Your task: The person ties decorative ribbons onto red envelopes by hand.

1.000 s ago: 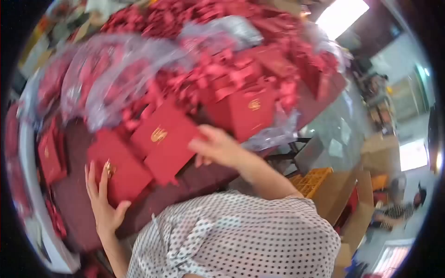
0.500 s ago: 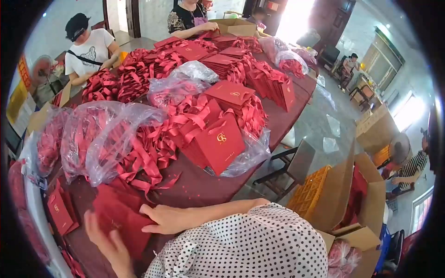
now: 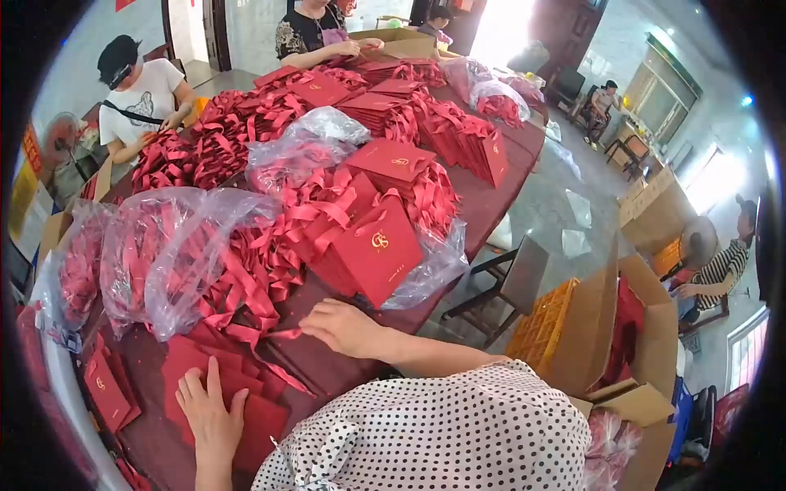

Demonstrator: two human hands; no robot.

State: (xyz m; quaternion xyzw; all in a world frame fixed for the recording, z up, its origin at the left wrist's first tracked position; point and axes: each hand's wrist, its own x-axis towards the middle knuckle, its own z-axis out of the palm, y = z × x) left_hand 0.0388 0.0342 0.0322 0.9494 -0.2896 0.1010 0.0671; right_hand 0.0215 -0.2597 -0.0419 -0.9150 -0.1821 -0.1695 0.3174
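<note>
My left hand lies with its fingers spread on a fanned pile of red paper bags at the table's near edge. To its right, my right hand has its fingers together at the end of a red ribbon. Beyond it stands a stack of red bags with gold lettering, ribbons bunched along its side. Another red bag lies at the left.
Plastic-wrapped bags and more stacks cover the dark red table. Two people work at its far side. At the right are a stool, an orange crate and an open carton.
My right hand has moved right and away from the near pile, to the ribbon. My left hand has come down flat on the bags, which are now fanned out.
</note>
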